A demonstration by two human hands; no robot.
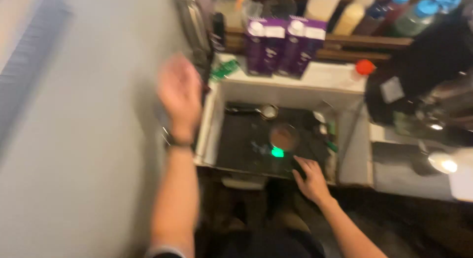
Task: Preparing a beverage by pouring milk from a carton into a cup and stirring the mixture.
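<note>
The view is blurred. My left hand (pixel 180 93) is raised in front of the grey wall, fingers apart and holding nothing, with a dark band on the wrist. My right hand (pixel 311 178) rests with spread fingers on the near edge of a white tray-like box (pixel 217 120) that has a dark mat inside. On the mat sit a round brown cup (pixel 284 137), a small glowing green spot (pixel 277 152) and a long metal spoon-like tool (pixel 252 110). The right hand is nearest the green spot.
Two purple cartons (pixel 284 43) stand behind the box, with several bottles (pixel 351 16) on a wooden shelf above. A red cap (pixel 365 67) lies to the right. A dark machine (pixel 428 85) fills the right side. The grey wall (pixel 79 139) takes up the left.
</note>
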